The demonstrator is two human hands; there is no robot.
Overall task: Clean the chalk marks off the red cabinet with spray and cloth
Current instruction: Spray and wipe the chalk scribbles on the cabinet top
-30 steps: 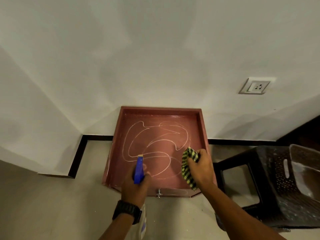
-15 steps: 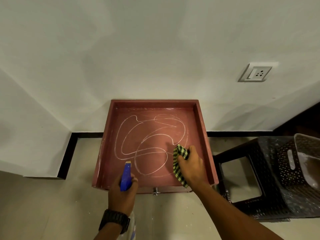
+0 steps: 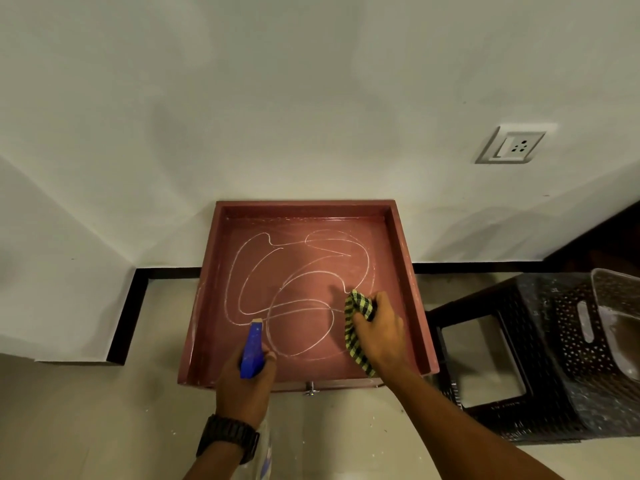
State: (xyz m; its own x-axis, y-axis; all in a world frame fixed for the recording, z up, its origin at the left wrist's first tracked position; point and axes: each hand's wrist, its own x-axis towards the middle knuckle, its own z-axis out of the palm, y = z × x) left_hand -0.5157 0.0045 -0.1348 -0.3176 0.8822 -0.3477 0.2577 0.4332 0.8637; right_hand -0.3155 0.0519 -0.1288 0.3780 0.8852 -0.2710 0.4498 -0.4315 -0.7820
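Note:
The red cabinet [image 3: 401, 258] stands against the white wall, its rimmed top facing me. White chalk marks [image 3: 294, 271] loop across that top. My left hand [image 3: 247, 386], with a dark watch on the wrist, grips a spray bottle [image 3: 252, 348] whose blue nozzle points at the near left part of the top. My right hand [image 3: 379, 332] holds a bunched green-and-black checked cloth [image 3: 356, 327] on the surface at the near right, beside the end of a chalk loop.
A dark perforated plastic stool [image 3: 512, 344] stands right of the cabinet, with a grey plastic basket [image 3: 616, 306] on it. A wall socket [image 3: 510, 147] sits upper right. Black skirting [image 3: 121, 317] runs along the wall base. A small metal knob [image 3: 310, 389] sticks out of the cabinet front.
The view has shifted, so the cabinet now sits further left and lower in frame. My right hand with the cloth has come down onto the cabinet top. The spray bottle stays aimed at the top.

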